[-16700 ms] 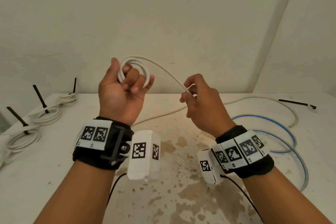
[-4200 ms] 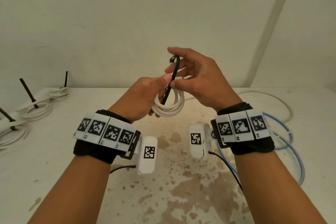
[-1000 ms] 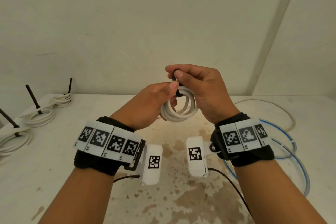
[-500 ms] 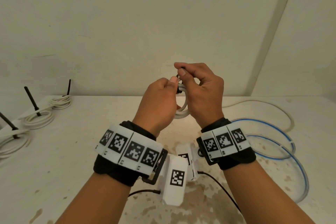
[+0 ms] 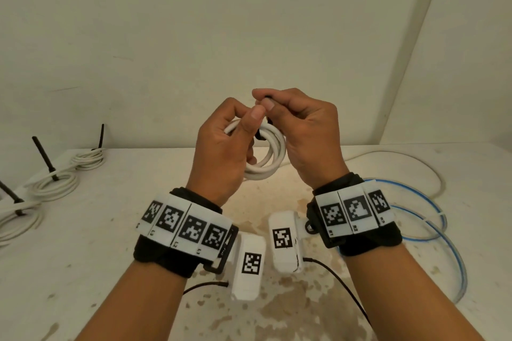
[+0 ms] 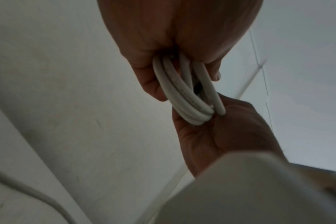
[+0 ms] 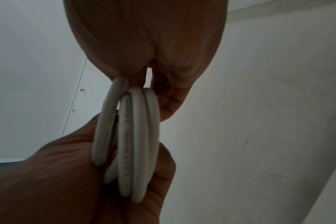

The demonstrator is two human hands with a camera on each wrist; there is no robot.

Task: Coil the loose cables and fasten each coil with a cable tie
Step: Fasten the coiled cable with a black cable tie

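A small coil of white cable [image 5: 273, 156] hangs in the air between both hands above the table. My left hand [image 5: 227, 144] grips the coil's left side, thumb up against the top. My right hand [image 5: 302, 130] pinches a black cable tie [image 5: 268, 120] at the top of the coil; only short bits of the tie show between the fingertips. In the left wrist view the coil [image 6: 184, 92] runs from my left fingers down to the right palm, with a dark sliver of tie [image 6: 197, 88] inside. The right wrist view shows the coil [image 7: 132, 136] edge-on between both hands.
Three white coils with black ties lie at the table's left: far [image 5: 88, 159], middle [image 5: 54, 185], near [image 5: 16, 220]. A loose blue cable [image 5: 432, 219] and a loose white cable [image 5: 415, 158] lie at the right. The stained white table [image 5: 83, 257] meets a wall behind.
Both hands have shifted a little apart and turned, so more of the coil shows between them. The right hand still pinches the tie at the coil's top.
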